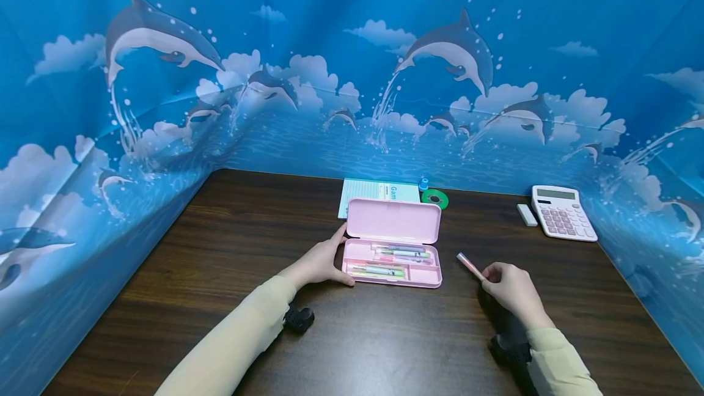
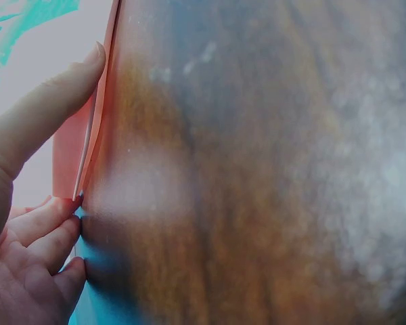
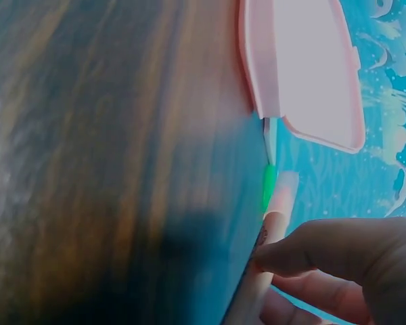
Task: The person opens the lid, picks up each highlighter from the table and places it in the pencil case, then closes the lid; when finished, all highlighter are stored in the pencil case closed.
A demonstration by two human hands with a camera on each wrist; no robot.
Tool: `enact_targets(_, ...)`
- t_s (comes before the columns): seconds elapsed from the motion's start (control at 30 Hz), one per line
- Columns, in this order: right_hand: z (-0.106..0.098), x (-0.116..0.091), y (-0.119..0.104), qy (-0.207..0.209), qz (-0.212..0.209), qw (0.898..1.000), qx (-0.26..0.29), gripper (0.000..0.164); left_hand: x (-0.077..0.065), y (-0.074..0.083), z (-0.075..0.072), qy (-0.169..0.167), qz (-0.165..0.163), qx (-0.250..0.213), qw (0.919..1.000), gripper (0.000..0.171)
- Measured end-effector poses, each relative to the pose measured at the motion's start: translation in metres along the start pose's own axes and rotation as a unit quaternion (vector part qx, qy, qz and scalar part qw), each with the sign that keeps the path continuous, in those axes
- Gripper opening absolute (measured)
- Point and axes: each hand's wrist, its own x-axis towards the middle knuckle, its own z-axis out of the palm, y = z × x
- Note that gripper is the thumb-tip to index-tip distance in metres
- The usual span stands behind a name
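A pink pencil case (image 1: 392, 285) lies on the table with its lid (image 1: 393, 220) raised at the back. Inside it are several slim pens (image 1: 379, 271) with pale and bright green parts. My left hand (image 1: 319, 261) grips the case's left end, thumb (image 2: 61, 95) along the near edge and fingers (image 2: 44, 237) at the far corner. To the right of the case, my right hand (image 1: 511, 291) pinches a pale pink pen (image 1: 470, 266) between thumb and fingers. This pen's clear-looking end (image 3: 284, 189) points toward the case; its other end is hidden in the hand.
Behind the lid lies a light blue notebook (image 1: 360, 191), with a green tape roll (image 1: 434, 198) and a small blue bottle (image 1: 423, 184) beside it. A white eraser-like block (image 1: 527, 215) and a calculator (image 1: 563, 212) sit at the back right. A dolphin-print curtain (image 1: 330, 29) borders the table.
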Motion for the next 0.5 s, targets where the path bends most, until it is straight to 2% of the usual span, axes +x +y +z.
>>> enact_targets(0.23, 0.000, 0.000, -0.013, 0.036, -0.018, 0.999, -0.016, 0.009, -0.001, 0.001, 0.000, -0.001, -0.004, 0.001, 1.0000, 0.128)
enact_targets(0.5, 0.006, 0.002, -0.036, 0.059, -0.043, 0.997, -0.015, 0.012, -0.001, 0.001, 0.000, 0.000, -0.001, 0.003, 1.0000, 0.128)
